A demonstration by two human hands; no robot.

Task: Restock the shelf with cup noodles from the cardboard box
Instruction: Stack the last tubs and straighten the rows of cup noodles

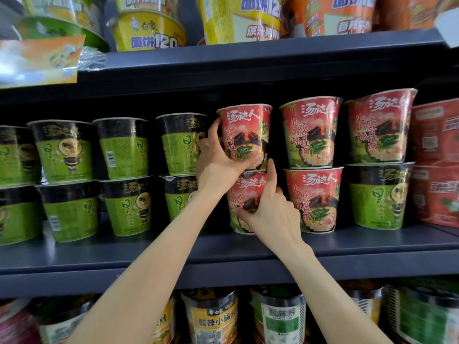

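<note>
Top cup: red cup noodle, upright, stacked on a second red cup on the middle shelf, its base at that cup's lid.
Lower cup: upright on the shelf board, partly hidden by both hands.
Left hand: fingers and thumb curled round the top cup's lower left side, gripping it.
Right hand: on the lower cup's front, thumb low and fingers curled up toward the seam between the two cups, holding it steady.
Key relation: the top cup lies up and right of the left grip, long axis vertical; the left hand is nearer it, so any seating or straightening likely falls to that hand.
Shelf: dark middle board, carrying green cups two-high to the left and more red cups just beside on the right.
Box: not in view.
Judgement: stack seems nearly placed.
</note>
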